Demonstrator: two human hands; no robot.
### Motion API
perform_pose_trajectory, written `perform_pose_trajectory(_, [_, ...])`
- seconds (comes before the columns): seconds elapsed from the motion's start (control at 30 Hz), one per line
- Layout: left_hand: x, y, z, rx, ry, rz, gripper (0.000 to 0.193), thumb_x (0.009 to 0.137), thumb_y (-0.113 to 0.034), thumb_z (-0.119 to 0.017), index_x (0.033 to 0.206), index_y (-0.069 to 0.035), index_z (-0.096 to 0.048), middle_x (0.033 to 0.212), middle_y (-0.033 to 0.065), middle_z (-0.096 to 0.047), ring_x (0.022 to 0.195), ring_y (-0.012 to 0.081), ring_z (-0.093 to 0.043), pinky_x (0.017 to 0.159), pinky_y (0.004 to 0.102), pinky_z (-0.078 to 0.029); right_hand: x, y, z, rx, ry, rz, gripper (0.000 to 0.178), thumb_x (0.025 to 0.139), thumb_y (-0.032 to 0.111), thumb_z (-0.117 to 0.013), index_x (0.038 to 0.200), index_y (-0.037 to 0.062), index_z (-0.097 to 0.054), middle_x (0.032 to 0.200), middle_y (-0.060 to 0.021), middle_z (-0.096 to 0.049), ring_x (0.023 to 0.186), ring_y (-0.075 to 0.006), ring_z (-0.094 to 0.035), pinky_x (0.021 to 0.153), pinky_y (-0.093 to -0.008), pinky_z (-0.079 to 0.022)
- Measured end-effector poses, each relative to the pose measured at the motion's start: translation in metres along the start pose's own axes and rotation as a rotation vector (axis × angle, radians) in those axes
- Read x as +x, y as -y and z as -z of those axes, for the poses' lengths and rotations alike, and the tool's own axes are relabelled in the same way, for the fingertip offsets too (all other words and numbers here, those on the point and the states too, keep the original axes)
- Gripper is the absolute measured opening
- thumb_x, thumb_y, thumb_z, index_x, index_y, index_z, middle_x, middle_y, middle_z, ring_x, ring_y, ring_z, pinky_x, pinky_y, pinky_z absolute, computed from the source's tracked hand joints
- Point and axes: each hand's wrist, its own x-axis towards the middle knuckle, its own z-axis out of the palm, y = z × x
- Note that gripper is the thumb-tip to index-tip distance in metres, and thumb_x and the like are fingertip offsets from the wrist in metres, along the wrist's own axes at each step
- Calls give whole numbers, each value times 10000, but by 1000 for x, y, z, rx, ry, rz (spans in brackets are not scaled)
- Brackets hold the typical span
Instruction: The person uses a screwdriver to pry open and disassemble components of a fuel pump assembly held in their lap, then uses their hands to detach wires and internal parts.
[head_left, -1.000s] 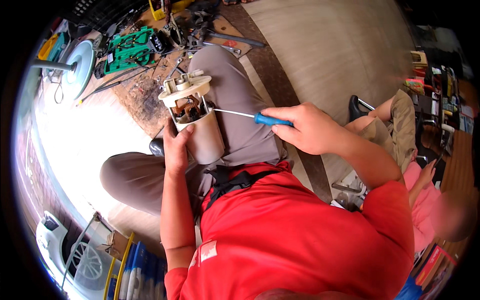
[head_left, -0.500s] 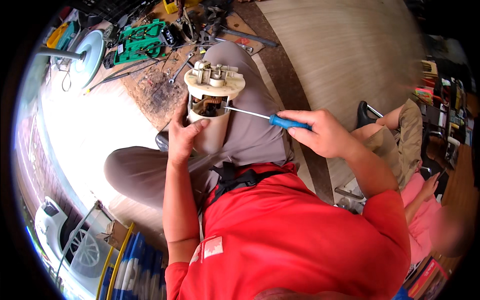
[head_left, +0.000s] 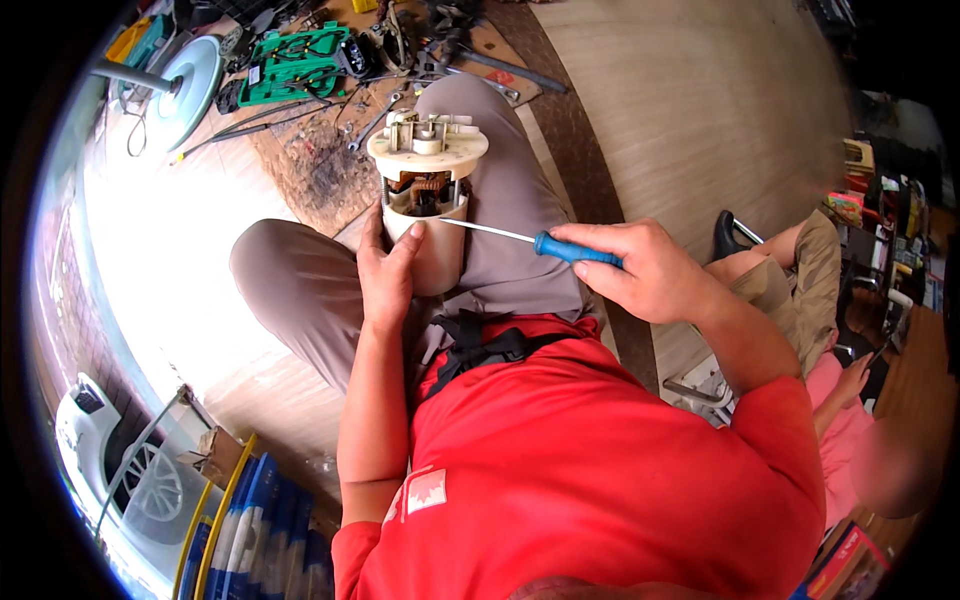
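Observation:
Upright between my thighs stands a fuel pump module (head_left: 440, 255), an off-white plastic cup under a round flanged cap (head_left: 428, 152). Metal rods and a ribbed brown hose show in the gap between cap and cup. My left hand (head_left: 388, 270) wraps the cup's left side, thumb on its front; the other fingers are partly hidden. In my right hand (head_left: 640, 268) is a screwdriver (head_left: 572, 249) with a blue handle and thin metal shaft. Its tip points left at the cup's upper rim; whether it touches I cannot tell.
A stained cardboard sheet (head_left: 305, 175) lies ahead with wrenches (head_left: 375, 128) and a green tool case (head_left: 295, 68). A pale blue round base (head_left: 195, 88) stands at far left. Another person in pink (head_left: 840, 400) sits at the right. Blue-and-white boxes (head_left: 255, 530) stand lower left.
The screwdriver tip has dropped slightly, from the gap under the cap to the cup's rim. My left hand has moved slightly right, and my left knee has shifted right and up.

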Motion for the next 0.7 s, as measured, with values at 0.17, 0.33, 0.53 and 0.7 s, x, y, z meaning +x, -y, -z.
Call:
perform_pose_trajectory(0.17, [-4,-9,-6,77,-51,-18,781,878,-248,-772,1464,115,-404,1361,213,-580,1233,235,-566,1069,346,-429,1,11,-4,-37,-4,14,372,918,108,-633,1269,-13,-634,795,-174,-683,662,-205,-648,646,-331,-513])
perform_pose_trajectory(0.33, [-4,-5,-4,105,-68,-60,792,869,-254,-787,1459,116,-410,1355,212,-587,1225,226,-572,1058,341,-440,-2,19,-14,-100,-52,44,377,907,113,-635,1263,-9,-638,860,-215,-705,704,-280,-690,663,-357,-529])
perform_pose_trajectory(0.53, [-6,-8,-6,136,-97,-58,801,858,-254,-801,1458,109,-414,1359,211,-587,1225,230,-573,1061,342,-441,-6,25,-15,-117,-65,-4,384,899,114,-637,1264,-4,-637,890,-221,-707,737,-318,-700,672,-379,-535])
perform_pose_trajectory(0.7, [-7,-4,-7,198,-113,-89,795,861,-255,-797,1456,108,-415,1375,228,-575,1248,247,-564,1078,349,-427,-8,30,-17,-133,-80,-18,380,899,119,-639,1260,2,-636,891,-218,-704,737,-340,-689,661,-396,-529])
